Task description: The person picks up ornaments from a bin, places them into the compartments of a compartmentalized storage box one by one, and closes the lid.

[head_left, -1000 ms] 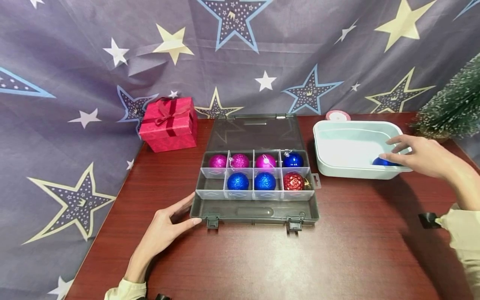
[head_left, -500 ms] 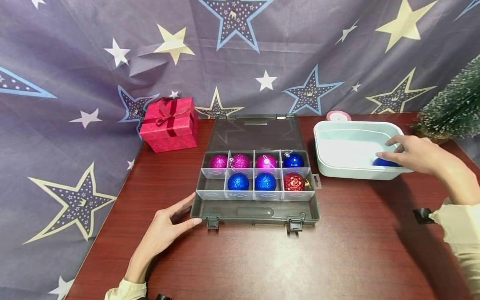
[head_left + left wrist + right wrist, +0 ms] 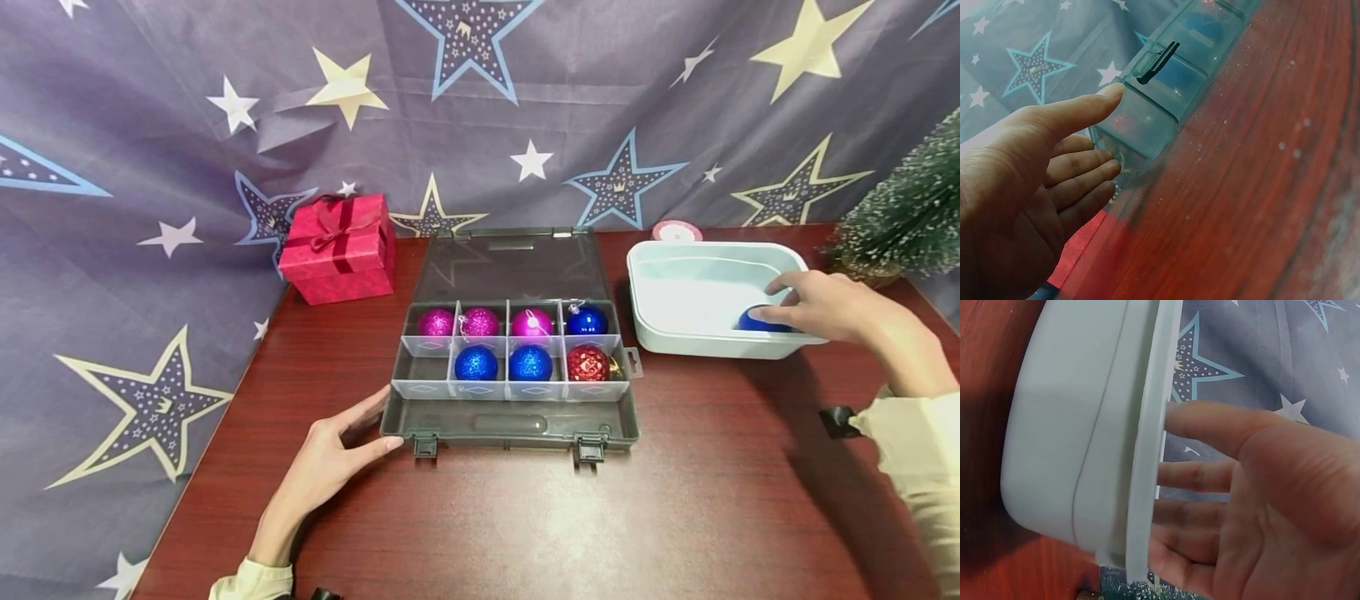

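My left hand touches the near left corner of a smoky plastic compartment case, thumb at its front edge and straight fingers along its side. The case's lid is raised. In its divided cells sit pink baubles, a shiny blue bauble, glittery blue baubles and a red faceted bauble; the front left cell holds none. My right hand reaches over the rim of a pale mint tub, thumb and fingers around a blue bauble. In the right wrist view the tub wall hides the fingertips.
A red gift box with a ribbon stands at the back left. Behind the tub lies a pink and white roll. A small frosted tree stands at the right edge. A starry cloth hangs behind the table.
My right hand has shifted slightly left, and the blue bauble in the tub has moved a little left and up with it. The left hand and the case stay in place.
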`<state>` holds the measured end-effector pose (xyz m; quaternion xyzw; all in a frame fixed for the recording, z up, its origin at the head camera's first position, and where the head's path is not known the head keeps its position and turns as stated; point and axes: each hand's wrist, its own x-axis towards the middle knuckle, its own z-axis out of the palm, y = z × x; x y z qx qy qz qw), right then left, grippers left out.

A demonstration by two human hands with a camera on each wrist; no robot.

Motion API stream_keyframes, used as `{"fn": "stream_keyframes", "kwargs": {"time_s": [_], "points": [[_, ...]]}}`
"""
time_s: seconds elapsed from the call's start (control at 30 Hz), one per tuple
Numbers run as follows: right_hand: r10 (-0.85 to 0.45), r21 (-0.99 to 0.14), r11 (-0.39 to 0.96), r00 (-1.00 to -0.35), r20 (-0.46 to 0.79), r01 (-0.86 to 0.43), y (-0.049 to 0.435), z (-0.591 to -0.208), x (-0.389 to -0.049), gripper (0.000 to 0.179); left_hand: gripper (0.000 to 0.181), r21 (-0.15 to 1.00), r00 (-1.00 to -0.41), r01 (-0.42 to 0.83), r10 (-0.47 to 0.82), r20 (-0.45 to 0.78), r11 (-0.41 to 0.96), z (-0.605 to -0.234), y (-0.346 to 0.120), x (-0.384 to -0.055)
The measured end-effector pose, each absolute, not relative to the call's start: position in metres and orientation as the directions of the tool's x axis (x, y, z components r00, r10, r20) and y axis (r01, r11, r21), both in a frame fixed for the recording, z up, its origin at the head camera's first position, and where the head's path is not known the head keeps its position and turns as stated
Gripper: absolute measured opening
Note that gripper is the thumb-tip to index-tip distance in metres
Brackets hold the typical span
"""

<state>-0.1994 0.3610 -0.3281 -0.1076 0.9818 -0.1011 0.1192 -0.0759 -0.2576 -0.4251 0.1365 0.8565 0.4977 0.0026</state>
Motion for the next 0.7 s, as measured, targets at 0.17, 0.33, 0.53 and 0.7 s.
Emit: {"fn": "stream_keyframes", "kwargs": {"time_s": [0.17, 0.33, 0.53, 0.7], "points": [[-0.283, -0.288, 0.932, -0.937, -0.204, -0.219, 0.36, -0.335, -0.203, 0.054, 0.067, 0.852, -0.962, 0.235, 0.238, 0.134, 0.469, -0.425, -0.258, -0.076], [-0.306, -0.35, 0.909, -0.932, -0.193, -0.226, 0.359, -0.347, -0.207, 0.052, 0.067, 0.849, -0.961, 0.239, 0.24, 0.138, 0.471, -0.425, -0.258, -0.076], [-0.307, -0.409, 0.887, -0.934, -0.181, -0.213, 0.356, -0.357, -0.211, 0.055, 0.067, 0.854, -0.961, 0.235, 0.242, 0.133, 0.465, -0.425, -0.258, -0.076], [-0.318, -0.432, 0.872, -0.937, -0.142, -0.231, 0.352, -0.359, -0.214, 0.053, 0.067, 0.854, -0.961, 0.234, 0.241, 0.132, 0.465, -0.424, -0.257, -0.076]]}}
